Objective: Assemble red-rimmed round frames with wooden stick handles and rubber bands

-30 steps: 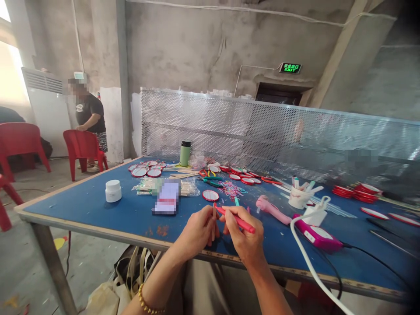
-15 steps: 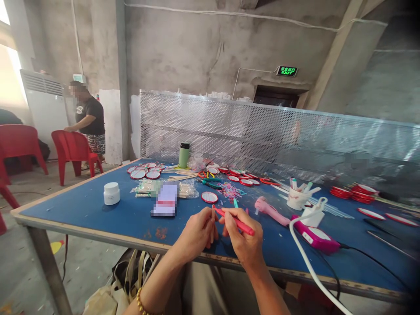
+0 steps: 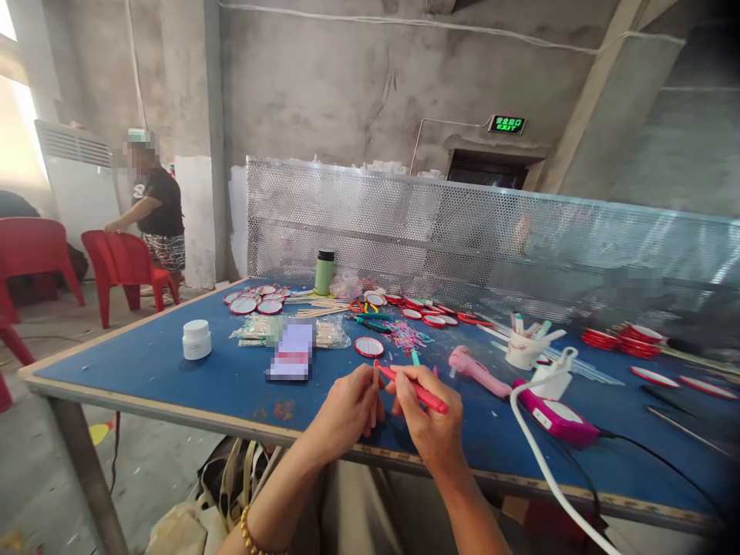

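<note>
My left hand (image 3: 347, 408) is closed around a thin wooden stick (image 3: 375, 397) held upright over the near edge of the blue table (image 3: 144, 370). My right hand (image 3: 431, 420) grips a red pen (image 3: 413, 387) like a writing tool, its tip touching the top of the stick. Both hands meet just above the table's front edge. A round red-rimmed disc (image 3: 369, 347) lies just beyond them.
A white jar (image 3: 196, 340), a bag of sticks (image 3: 332, 333), a green bottle (image 3: 324, 272), several red-rimmed discs (image 3: 254, 302), a pink tool (image 3: 477, 368), a cup of pens (image 3: 523, 347) and a magenta device (image 3: 555, 416) with a white cable (image 3: 543, 470) are around. A person (image 3: 153, 208) stands by red chairs (image 3: 124, 266) at left.
My hands have stayed together with stick and pen almost unmoved. The person at the left has straightened up beside the red chair, which has shifted left.
</note>
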Demonstrator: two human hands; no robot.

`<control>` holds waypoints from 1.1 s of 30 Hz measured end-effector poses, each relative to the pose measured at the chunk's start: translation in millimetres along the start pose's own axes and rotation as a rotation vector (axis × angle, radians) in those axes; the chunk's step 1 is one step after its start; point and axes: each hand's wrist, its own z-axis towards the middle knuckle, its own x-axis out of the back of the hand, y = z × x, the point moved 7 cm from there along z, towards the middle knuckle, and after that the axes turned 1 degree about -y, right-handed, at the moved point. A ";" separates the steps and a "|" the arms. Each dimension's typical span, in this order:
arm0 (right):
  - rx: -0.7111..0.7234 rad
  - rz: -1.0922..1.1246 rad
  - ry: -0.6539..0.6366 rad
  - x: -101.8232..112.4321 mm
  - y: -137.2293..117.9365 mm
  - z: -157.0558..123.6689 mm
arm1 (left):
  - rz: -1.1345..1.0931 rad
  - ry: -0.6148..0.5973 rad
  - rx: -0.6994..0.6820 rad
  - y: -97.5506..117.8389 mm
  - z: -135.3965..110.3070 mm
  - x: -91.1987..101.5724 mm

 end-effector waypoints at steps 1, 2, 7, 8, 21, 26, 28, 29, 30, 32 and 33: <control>0.004 -0.006 0.003 0.3 -0.4 0.1 | 0.000 -0.002 0.001 0.1 -0.3 -0.2; 0.007 -0.012 0.005 0.6 -0.6 0.2 | 0.000 -0.002 0.001 0.3 -0.6 -0.3; 0.014 -0.018 0.006 0.8 -0.4 0.2 | 0.015 0.000 0.002 1.6 -0.6 0.4; 0.011 -0.017 0.010 0.9 -0.1 0.3 | 0.015 -0.001 0.005 1.8 -0.5 0.5; -0.023 -0.012 0.036 1.8 4.1 -1.0 | -0.001 -0.004 -0.004 0.4 -0.4 0.1; -0.034 0.002 0.031 1.6 6.0 -2.3 | 0.003 -0.002 0.008 2.8 -1.2 0.4; -0.041 0.003 0.036 1.8 6.4 -1.9 | 0.007 -0.006 0.011 3.7 -1.1 0.4; -0.046 0.004 0.037 1.9 6.6 -1.6 | 0.009 -0.008 0.014 4.0 -1.0 0.5; -0.050 0.004 0.038 1.8 6.6 -1.1 | 0.010 -0.008 0.017 4.3 -0.9 0.7; -0.051 0.004 0.037 1.5 6.1 -0.2 | 0.011 -0.007 0.019 5.2 -0.9 1.2; -0.048 0.003 0.037 1.5 5.6 0.2 | 0.011 -0.007 0.018 5.8 -1.0 1.3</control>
